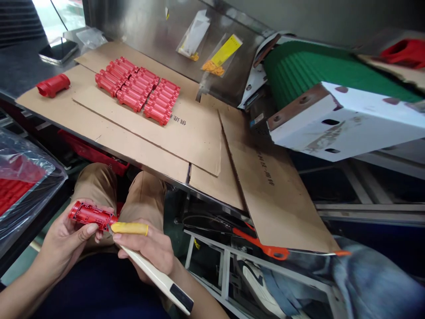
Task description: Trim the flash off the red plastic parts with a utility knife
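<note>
Low at the left, over my lap, my left hand (63, 241) grips a red plastic housing (93, 215), tubular and with its open, ribbed side turned up. The thumb presses along its near edge. My right hand (154, 248) is closed around a knife (149, 271) with a long white handle and a black butt end. Its small tip meets the right end of the housing, and the blade is mostly hidden. A yellow finger cot (129, 228) covers the index finger of that hand.
Rows of similar red housings (133, 88) lie on cardboard (142, 137) covering the bench; one single housing (53, 85) sits apart. Behind are a phone (59, 51) and small bags (219, 55). A green conveyor belt (312, 71) stands right, near another person's jeans (372, 279). A plastic-lined bin (26, 181) is left.
</note>
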Motion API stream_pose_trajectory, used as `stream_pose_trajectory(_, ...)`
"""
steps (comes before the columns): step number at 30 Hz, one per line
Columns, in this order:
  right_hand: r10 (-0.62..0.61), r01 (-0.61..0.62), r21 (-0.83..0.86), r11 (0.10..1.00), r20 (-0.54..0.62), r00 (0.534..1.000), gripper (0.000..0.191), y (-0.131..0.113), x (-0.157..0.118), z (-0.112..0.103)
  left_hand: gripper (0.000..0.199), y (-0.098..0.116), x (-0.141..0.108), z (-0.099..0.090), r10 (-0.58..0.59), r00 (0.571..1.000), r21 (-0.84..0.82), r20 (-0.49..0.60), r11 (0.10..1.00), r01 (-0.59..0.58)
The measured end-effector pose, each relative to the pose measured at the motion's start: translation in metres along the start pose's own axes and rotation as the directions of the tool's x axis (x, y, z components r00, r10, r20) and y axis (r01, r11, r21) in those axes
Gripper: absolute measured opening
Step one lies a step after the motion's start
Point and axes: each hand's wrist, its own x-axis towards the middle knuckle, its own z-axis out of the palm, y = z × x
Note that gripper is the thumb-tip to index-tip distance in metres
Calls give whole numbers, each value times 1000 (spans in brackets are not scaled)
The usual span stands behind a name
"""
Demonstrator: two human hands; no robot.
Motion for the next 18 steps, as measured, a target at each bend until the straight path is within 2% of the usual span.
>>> stream_pose_trajectory(3, -6, 6, -1, 1000, 41, 999, 28, 1, 0, -3, 46, -1, 2, -2, 5, 1000, -7, -1, 1000, -5)
stream_pose_trajectory(7, 10, -8, -21, 1000, 120, 993, 30, -2, 0, -6, 41, -7, 4, -4, -3, 999, 7, 42, 1000, 3)
stream_pose_trajectory(9, 79, -81, 52, 995, 49, 996, 26, -4, -1, -6, 41, -13, 3, -6, -18, 998, -6, 63, 1000, 18)
stream_pose_trajectory(10, 159, -156, 115, 981, -18, 987, 23, -5, -2, -7, 43, -15, 3, -8, -29, 997, -13, 68, 999, 30)
stream_pose_trajectory(12, 337, -292, 259, 921, -147, 930, 20, -4, -4, -8, 49, -12, 7, -13, -35, 996, 1, 78, 999, 36)
stream_pose_trajectory(14, 439, -352, 346, 870, -216, 872, 19, -1, -6, -11, 56, 6, 21, -20, 38, 995, 117, 91, 992, -48)
stream_pose_trajectory(15, 451, -355, 362, 862, -225, 864, 19, 2, -7, -13, 60, 23, 34, -24, 114, 988, 224, 103, 965, -135)
stream_pose_trajectory(16, 454, -360, 366, 858, -213, 865, 19, 5, -9, -15, 64, 44, 49, -27, 220, 968, 371, 122, 894, -250)
stream_pose_trajectory(17, 452, -362, 370, 856, -196, 870, 19, 9, -11, -15, 71, 68, 66, -30, 326, 931, 525, 163, 770, -362)
stream_pose_trajectory(18, 450, -363, 379, 851, -172, 876, 21, 12, -13, -15, 76, 95, 86, -31, 431, 881, 681, 196, 586, -438)
